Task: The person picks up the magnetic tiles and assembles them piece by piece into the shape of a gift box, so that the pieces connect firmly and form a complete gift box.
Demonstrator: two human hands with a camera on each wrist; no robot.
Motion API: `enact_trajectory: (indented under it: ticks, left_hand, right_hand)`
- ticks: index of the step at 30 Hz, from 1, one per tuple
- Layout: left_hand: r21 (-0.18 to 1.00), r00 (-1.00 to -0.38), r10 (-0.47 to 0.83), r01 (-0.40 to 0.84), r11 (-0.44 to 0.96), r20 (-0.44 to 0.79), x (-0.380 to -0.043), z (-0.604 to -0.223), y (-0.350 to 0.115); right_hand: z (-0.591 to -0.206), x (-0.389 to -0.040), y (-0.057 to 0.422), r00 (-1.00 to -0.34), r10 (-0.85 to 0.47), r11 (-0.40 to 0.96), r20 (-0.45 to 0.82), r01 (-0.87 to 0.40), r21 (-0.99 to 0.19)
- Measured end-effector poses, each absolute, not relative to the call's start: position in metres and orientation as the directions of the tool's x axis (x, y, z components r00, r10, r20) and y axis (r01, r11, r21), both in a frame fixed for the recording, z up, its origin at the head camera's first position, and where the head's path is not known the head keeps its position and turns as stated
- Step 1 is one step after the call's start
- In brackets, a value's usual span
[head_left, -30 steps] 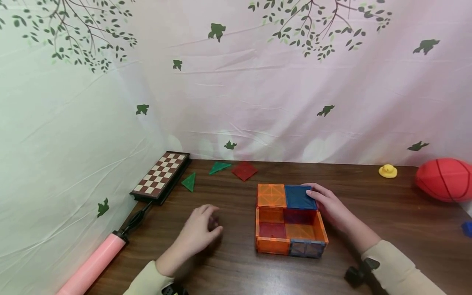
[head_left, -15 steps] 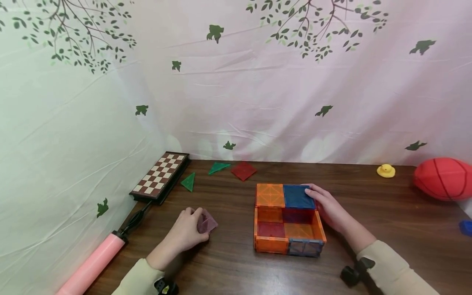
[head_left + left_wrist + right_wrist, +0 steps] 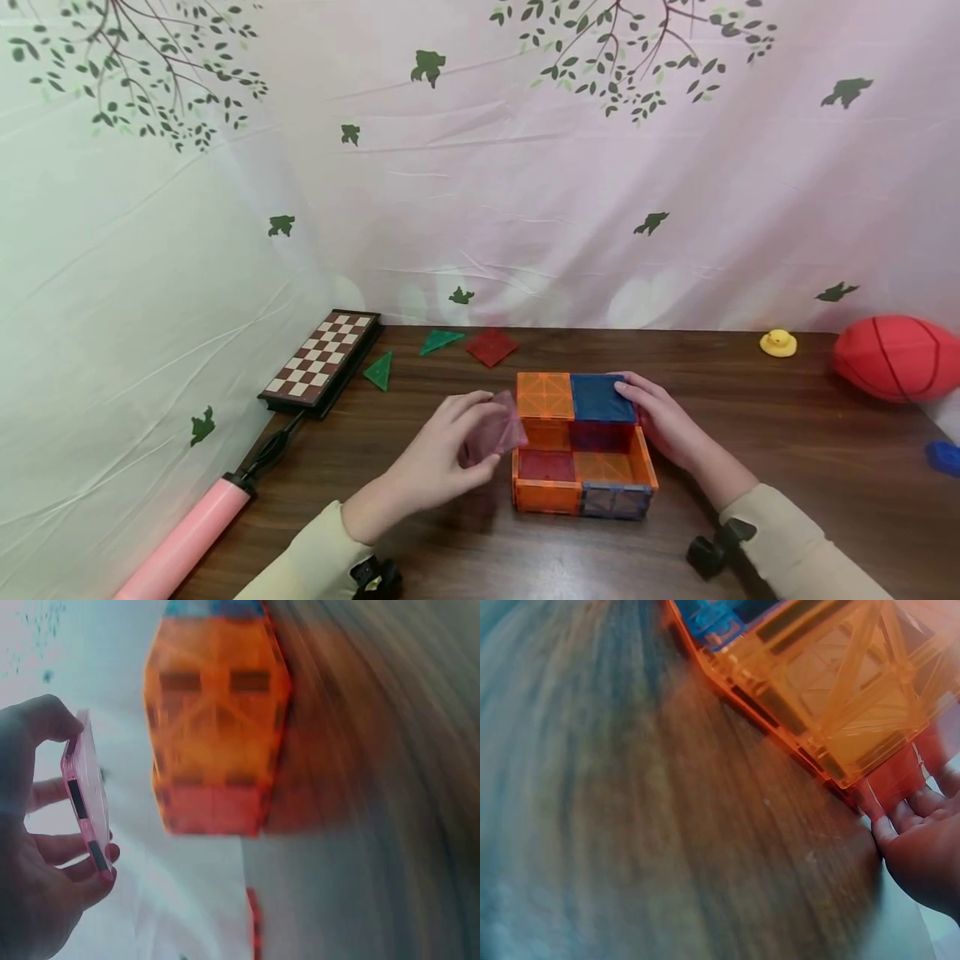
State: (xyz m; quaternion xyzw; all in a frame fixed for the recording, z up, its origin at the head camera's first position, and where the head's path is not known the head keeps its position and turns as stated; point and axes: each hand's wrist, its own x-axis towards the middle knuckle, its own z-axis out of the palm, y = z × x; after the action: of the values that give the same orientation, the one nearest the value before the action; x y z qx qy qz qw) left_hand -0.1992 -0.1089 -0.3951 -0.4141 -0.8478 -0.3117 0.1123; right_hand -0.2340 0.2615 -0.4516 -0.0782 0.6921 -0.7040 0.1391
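Observation:
Between thumb and fingers, my left hand point(image 3: 442, 454) pinches a translucent pink square magnetic tile point(image 3: 497, 433), tilted in the air just left of a box. In the left wrist view this tile point(image 3: 91, 791) appears nearly edge-on. The magnetic-tile box point(image 3: 551, 497) has orange, blue and reddish tiles; its front half is open on top. An orange tile point(image 3: 545, 395) and a blue tile point(image 3: 602, 398) cover its back half. My right hand point(image 3: 670, 423) grips the back right corner, thumb on the blue tile, fingers behind the wall. The right wrist view shows those fingers against a red tile point(image 3: 900, 772).
Two green triangle tiles point(image 3: 378, 372) and a red square tile point(image 3: 491, 347) lie at the back of the wooden table. A chessboard case point(image 3: 322, 357) and pink pump point(image 3: 187, 537) lie left. A yellow duck point(image 3: 778, 342), red ball point(image 3: 896, 358) and blue piece point(image 3: 942, 458) are right.
My left hand first moved left over the table, where the pink tile came into view in its fingers. It then carried the tile right, up to the box. My right hand kept its grip.

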Motion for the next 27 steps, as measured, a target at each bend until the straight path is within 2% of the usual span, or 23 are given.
enact_trajectory:
  ticks: [6,10,17,27]
  left_hand:
    - [0.376,-0.494,0.759,0.858,0.348,0.423,-0.196,-0.395,-0.083]
    - [0.337,-0.446,0.805,0.883,0.326,0.390,-0.198,-0.398,-0.069]
    - [0.303,-0.423,0.827,0.897,0.323,0.371,-0.201,-0.402,-0.056]
    - [0.347,-0.448,0.825,0.877,0.331,0.345,-0.203,-0.408,-0.054]
  right_hand:
    - [-0.451,-0.235,0.261,-0.950,-0.302,-0.002,-0.084,0.088,-0.996]
    - [-0.451,-0.234,0.262,-0.952,-0.292,0.006,-0.094,0.096,-0.995]
    - [-0.452,-0.235,0.261,-0.952,-0.291,0.015,-0.098,0.098,-0.995]
    - [-0.452,-0.235,0.262,-0.952,-0.292,0.006,-0.086,0.088,-0.996]
